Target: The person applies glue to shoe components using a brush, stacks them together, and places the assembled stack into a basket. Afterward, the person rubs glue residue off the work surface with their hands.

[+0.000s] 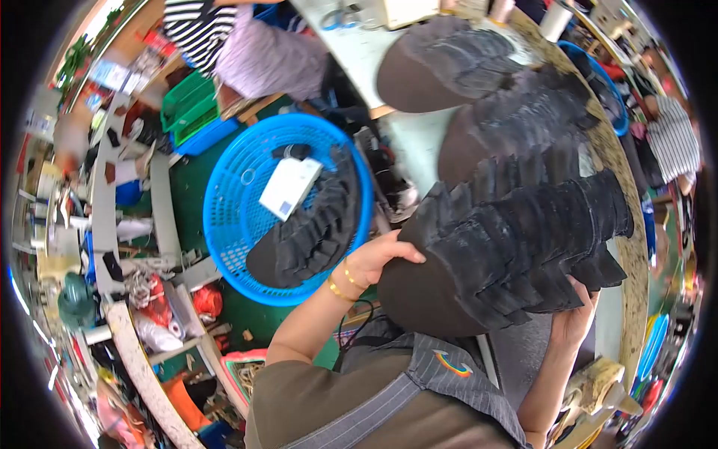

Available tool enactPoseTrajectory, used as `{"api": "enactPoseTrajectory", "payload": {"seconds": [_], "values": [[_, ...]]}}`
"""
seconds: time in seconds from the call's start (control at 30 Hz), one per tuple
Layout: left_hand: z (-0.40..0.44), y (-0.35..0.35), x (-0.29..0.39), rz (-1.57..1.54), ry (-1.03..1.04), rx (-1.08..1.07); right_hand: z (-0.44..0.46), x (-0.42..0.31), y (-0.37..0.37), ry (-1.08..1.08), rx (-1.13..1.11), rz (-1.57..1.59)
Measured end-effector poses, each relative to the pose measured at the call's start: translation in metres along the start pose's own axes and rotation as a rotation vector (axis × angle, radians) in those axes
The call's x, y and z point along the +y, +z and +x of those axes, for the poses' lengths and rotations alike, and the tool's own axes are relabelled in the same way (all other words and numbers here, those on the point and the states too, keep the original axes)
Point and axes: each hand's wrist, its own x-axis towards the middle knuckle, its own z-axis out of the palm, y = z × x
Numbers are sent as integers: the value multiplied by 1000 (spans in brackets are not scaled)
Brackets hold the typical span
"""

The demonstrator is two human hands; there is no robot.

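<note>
A long overlapping stack of dark fabric pieces (pixel 516 232) lies across both of my hands at the table's near side. My left hand (pixel 378 258) grips its rounded left end, thumb on top and the other fingers hidden beneath. My right hand (pixel 576 314) holds the lower edge near the right end, its fingers partly hidden under the pieces. Just beyond are two similar dark stacks, one in the middle (pixel 516 123) and one farther back (pixel 449 63), both resting on the pale tabletop (pixel 415 142).
To the left, a blue basket (pixel 213 213) holds another dark stack (pixel 314 232) and a white box (pixel 290 187). Green and blue crates (pixel 196 112) stand beyond it. A person in a striped top (pixel 196 26) is at upper left; another person (pixel 673 138) is at far right.
</note>
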Motion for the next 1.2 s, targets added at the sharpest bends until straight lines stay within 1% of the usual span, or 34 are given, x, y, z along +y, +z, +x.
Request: {"api": "enactPoseTrajectory", "payload": {"seconds": [0.03,0.1,0.2,0.23,0.27,0.33,0.4,0.47,0.5,0.53,0.63,0.67,0.7,0.77,0.8,0.87,0.9,0.97,1.0,1.03,1.07,1.1,1.13,1.17,1.2], "values": [[-22,-8,-3,-41,58,54,-10,7,25,22,-13,-42],[-75,-31,-11,-120,161,157,-23,31,62,79,-129,-99],[-145,-75,-25,-182,214,373,-40,71,125,198,-304,-106],[-168,-91,-32,-104,309,397,-45,88,145,229,-382,-78],[-191,-107,-43,-23,402,420,-48,105,165,316,-430,-77],[-222,-138,-53,-47,473,474,-54,141,204,458,-509,-65],[-239,-173,-53,-255,426,531,-57,179,242,537,-601,-48],[-247,-211,-52,-364,488,487,-55,214,278,619,-694,-41],[-251,-229,-48,-421,519,463,-54,230,296,644,-726,-31],[-252,-244,-38,-401,530,481,-52,245,313,674,-744,-31],[-253,-302,-3,-380,531,578,-29,296,354,715,-820,-20],[-253,-321,10,-351,508,640,-18,314,361,724,-847,-14],[-249,-325,33,-327,534,659,-8,330,367,744,-859,-11],[-240,-353,68,-201,572,638,10,366,376,788,-881,9],[-234,-369,84,-139,513,671,21,391,373,834,-851,-24],[-216,-401,109,-12,393,733,37,431,363,824,-809,-141],[-206,-411,117,57,336,808,41,439,359,819,-783,-196],[-188,-433,122,195,203,959,42,430,358,847,-716,-348],[-183,-463,114,172,192,984,44,421,359,853,-682,-401],[-188,-471,108,158,180,959,42,415,354,864,-640,-451],[-192,-475,106,149,172,932,40,413,342,699,-740,-597],[-190,-474,106,149,162,898,36,407,334,642,-859,-627],[-189,-449,110,214,138,1029,32,398,325,578,-963,-657],[-193,-470,98,163,187,992,26,382,310,503,-1037,-692],[-201,-511,86,259,176,973,10,359,297,376,-1075,-664]]}}
